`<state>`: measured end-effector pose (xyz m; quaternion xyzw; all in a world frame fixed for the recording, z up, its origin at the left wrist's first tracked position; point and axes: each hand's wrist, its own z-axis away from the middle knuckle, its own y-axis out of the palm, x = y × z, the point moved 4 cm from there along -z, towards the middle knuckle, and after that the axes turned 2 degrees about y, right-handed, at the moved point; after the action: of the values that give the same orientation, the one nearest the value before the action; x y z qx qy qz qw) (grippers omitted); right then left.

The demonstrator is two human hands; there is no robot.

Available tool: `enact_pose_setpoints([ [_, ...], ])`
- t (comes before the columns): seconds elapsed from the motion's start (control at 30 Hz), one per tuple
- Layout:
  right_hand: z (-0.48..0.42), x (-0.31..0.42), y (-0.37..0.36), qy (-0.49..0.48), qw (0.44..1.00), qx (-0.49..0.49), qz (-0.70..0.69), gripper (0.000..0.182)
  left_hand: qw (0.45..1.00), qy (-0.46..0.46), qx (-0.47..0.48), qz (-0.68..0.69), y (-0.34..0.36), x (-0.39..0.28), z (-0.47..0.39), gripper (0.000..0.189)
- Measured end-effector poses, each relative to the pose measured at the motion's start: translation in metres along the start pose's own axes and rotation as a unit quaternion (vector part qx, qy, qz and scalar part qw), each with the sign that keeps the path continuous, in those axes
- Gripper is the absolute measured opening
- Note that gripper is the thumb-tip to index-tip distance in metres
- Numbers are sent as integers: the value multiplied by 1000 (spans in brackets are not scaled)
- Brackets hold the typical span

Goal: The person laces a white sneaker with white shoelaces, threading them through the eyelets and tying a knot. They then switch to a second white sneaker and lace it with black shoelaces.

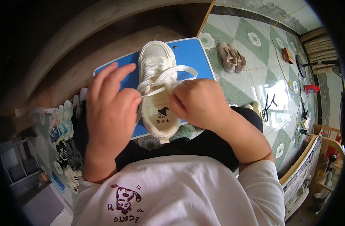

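Note:
A white lace-up sneaker (pixel 157 53) rests on a small blue table (pixel 189 53) with a white rim, its toe pointing away from me. Its insole (pixel 162 113) bears a dark figure and writing. My left hand (pixel 113 104) is beside the shoe's left side, thumb and forefinger pinched on a thin stretch of white shoelace (pixel 154 92), the other fingers spread. Over the shoe's opening, my right hand (pixel 200 99) is closed around the lace near the tongue. A loop of lace (pixel 186 67) arches above that hand. The lace ends inside my fingers are hidden.
A pair of beige shoes (pixel 231 58) stands on the green and white tiled floor (pixel 254 56). Several shoes (pixel 62 121) line the floor at left. A brown wooden cabinet (pixel 119 36) rises beyond the table. Cables (pixel 288 84) run along the right; a wooden rack (pixel 299 158) stands nearer.

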<state>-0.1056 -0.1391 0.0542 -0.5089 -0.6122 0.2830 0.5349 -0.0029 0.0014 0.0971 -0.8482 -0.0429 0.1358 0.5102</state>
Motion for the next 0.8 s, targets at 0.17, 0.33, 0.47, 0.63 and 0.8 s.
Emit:
enact_pose_setpoints([
  [0.17,-1,-1,2,-7,1000,-3,-29,27,1000,-11,0,2,6,-4,-1,22],
  [0.33,-3,0,3,-23,999,-28,-21,26,998,35,-26,39,36,-7,-2,20],
  [0.47,-4,1,2,-13,1000,-13,-22,25,997,38,-49,39,34,0,-2,16],
  [0.63,-1,-1,-1,12,1000,16,-20,25,998,14,-39,39,-12,11,-1,11],
  [0.8,-11,-21,-19,27,990,-52,-129,21,997,-26,18,64,1,8,2,24],
])
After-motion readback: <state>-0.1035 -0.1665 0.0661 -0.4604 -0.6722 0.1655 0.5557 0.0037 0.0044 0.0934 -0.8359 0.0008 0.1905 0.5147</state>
